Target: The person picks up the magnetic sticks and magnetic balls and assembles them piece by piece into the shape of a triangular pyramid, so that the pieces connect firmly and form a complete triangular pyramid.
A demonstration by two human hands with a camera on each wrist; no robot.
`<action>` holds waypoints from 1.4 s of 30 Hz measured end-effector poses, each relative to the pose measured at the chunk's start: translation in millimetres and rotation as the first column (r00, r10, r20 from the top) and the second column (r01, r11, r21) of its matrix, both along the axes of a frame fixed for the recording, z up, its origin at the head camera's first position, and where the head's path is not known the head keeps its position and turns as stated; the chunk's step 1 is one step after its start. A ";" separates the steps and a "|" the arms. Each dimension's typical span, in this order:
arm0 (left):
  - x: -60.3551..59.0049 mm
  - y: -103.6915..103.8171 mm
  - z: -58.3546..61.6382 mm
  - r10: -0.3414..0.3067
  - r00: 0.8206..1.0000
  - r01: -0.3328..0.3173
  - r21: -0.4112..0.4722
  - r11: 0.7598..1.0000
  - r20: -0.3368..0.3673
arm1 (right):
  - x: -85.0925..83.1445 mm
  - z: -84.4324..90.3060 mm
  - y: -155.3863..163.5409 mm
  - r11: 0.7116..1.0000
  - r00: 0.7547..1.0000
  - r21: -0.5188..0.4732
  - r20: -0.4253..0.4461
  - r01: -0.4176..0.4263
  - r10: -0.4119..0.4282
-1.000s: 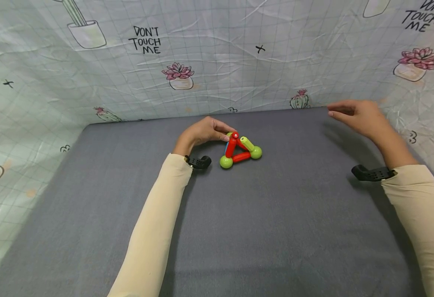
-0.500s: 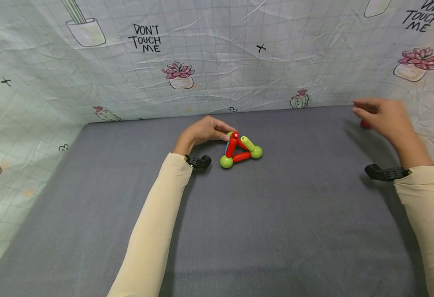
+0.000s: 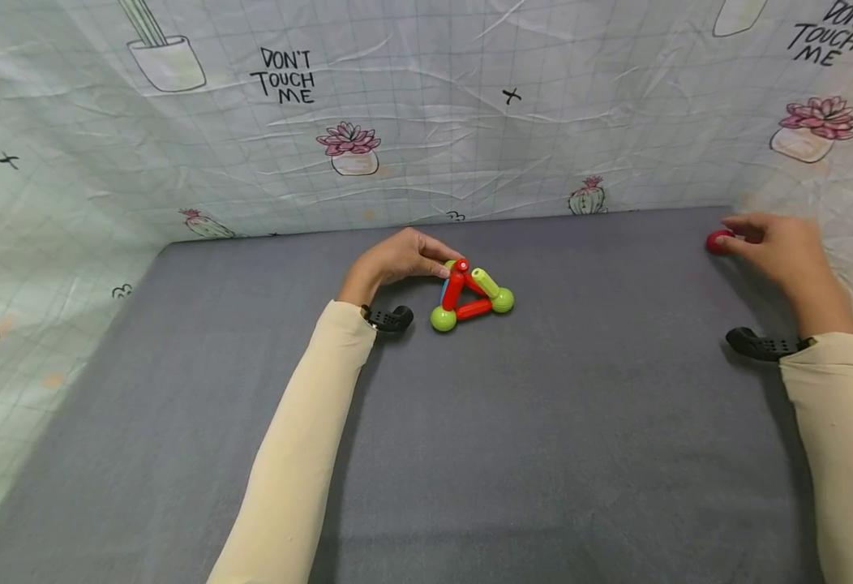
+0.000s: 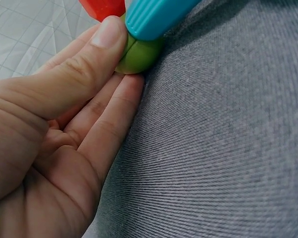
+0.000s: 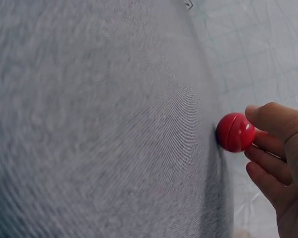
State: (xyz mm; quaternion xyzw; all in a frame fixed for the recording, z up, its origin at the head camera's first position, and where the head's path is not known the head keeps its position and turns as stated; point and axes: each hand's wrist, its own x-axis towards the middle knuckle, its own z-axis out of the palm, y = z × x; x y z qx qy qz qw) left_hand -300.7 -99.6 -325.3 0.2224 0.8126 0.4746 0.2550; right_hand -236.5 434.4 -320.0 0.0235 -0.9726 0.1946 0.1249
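My left hand (image 3: 396,258) pinches a green ball (image 4: 141,55) between thumb and fingers. That ball is one corner of a small frame of magnetic rods and balls standing on the table. Red rods (image 3: 473,309), a light-green rod (image 3: 485,283) and a blue rod (image 4: 159,17) join it to a front green ball (image 3: 443,319) and a right green ball (image 3: 502,300). At the far right of the table, my right hand (image 3: 787,255) holds a red ball (image 5: 235,132) by thumb and fingertips, the ball right at the cloth. Its other fingers sit partly behind the ball.
A grey cloth (image 3: 558,454) covers the table. White printed sheeting (image 3: 426,105) rises along its back and sides, close behind both hands. Each wrist wears a black camera band, the left band (image 3: 390,319) and the right band (image 3: 762,344).
My right hand has moved right along the back of the table and down to the red ball, which its fingers now hold. The left hand and the rod frame have stayed in place.
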 end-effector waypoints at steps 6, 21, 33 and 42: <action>-0.1 1.0 -0.7 -0.003 1.000 0.003 0.001 1.000 -0.015 | -2.2 -8.1 6.8 0.999 0.998 -0.029 0.059 0.037 -0.036; 0.1 -0.5 -1.1 0.010 1.000 -0.010 0.022 1.000 0.011 | -2.9 -7.3 0.0 0.993 0.989 -0.040 0.108 0.107 -0.102; 0.5 1.3 0.3 0.007 0.999 -0.008 0.032 0.999 0.033 | 0.4 6.5 -14.4 0.998 0.998 0.054 0.047 0.043 -0.046; 1.2 1.5 0.6 0.016 0.999 -0.017 0.034 0.999 0.042 | 11.1 25.8 -53.8 0.994 0.994 0.003 0.012 -0.111 0.111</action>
